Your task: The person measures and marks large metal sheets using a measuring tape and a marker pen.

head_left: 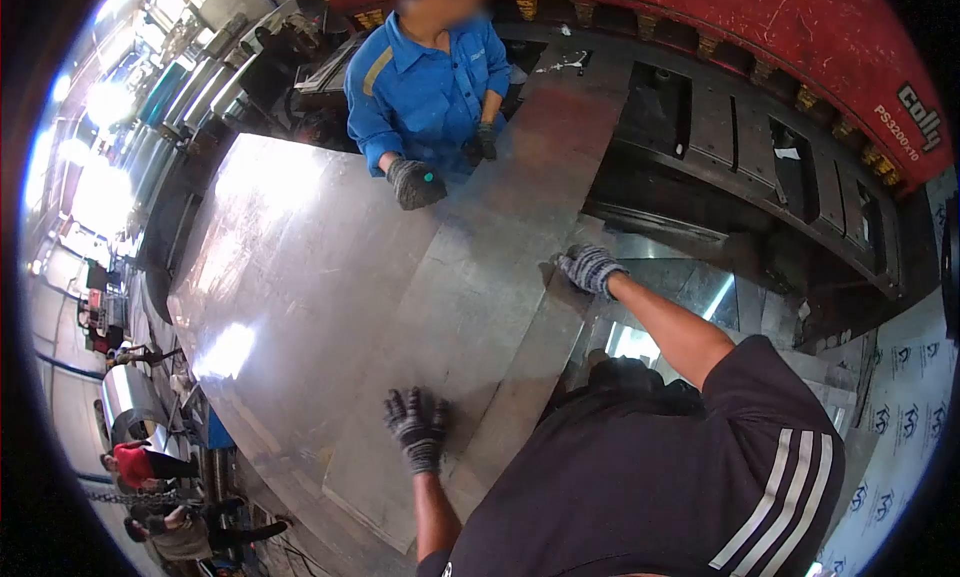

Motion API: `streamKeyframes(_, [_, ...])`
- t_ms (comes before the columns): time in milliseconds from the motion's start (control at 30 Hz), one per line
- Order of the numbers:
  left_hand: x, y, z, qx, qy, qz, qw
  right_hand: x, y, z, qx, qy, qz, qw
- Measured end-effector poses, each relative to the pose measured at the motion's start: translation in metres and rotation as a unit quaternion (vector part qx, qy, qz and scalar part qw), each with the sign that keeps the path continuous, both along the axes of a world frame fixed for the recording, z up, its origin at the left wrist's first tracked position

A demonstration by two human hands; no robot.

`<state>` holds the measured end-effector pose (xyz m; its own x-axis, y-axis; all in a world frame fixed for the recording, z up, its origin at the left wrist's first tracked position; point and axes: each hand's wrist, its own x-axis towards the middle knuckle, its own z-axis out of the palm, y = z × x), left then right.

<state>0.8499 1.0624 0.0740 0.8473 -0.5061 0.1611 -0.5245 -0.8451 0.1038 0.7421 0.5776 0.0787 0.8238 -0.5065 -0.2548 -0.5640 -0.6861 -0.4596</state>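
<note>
My left hand (415, 427), in a grey knitted glove, lies flat with its fingers spread on a large shiny metal sheet (400, 307). At the sheet's right edge, my right hand (590, 269) in a striped grey glove has its fingers bent over the rim; their undersides are hidden. Across from me a co-worker in a blue shirt (425, 87) has one gloved hand (415, 184) at the sheet's far edge. Their other gloved hand (484, 142) is near the sheet too. Overlapping sheet edges show along the near side.
A red press machine (780, 57) marked "colly" runs along the top right, with a dark slotted metal bed (740, 147) before it. Printed film (900, 417) covers a surface at right. At lower left are two more people (150, 467) and a metal coil (130, 402).
</note>
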Motion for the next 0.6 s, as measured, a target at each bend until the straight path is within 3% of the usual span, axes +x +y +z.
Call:
streamKeyframes(133, [-0.036, -0.034, -0.011, 0.035, 0.048, 0.057, 0.997, -0.031, -0.044, -0.03, 0.001, -0.05, -0.08, 0.996])
streamKeyframes(200, [-0.043, -0.045, -0.009, 0.044, 0.052, 0.085, 0.994, -0.045, -0.063, -0.051, -0.047, -0.187, -0.202, 0.96])
streamKeyframes(300, [-0.048, -0.061, -0.004, 0.068, 0.042, 0.117, 0.99, -0.059, -0.081, -0.024, -0.03, -0.105, -0.208, 0.972])
streamKeyframes(367, [-0.049, -0.072, -0.007, 0.074, 0.045, 0.161, 0.983, -0.051, -0.083, -0.04, -0.045, -0.117, -0.219, 0.968])
streamKeyframes(433, [-0.05, -0.08, -0.004, 0.076, 0.056, 0.188, 0.978, -0.032, -0.078, -0.06, -0.106, -0.098, -0.055, 0.988])
streamKeyframes(500, [-0.051, -0.096, 0.001, 0.076, 0.067, 0.216, 0.971, -0.02, -0.044, -0.031, -0.141, -0.135, -0.03, 0.98])
streamKeyframes(600, [-0.056, -0.113, 0.008, 0.085, 0.078, 0.277, 0.954, 0.01, -0.015, -0.01, -0.136, -0.086, 0.04, 0.986])
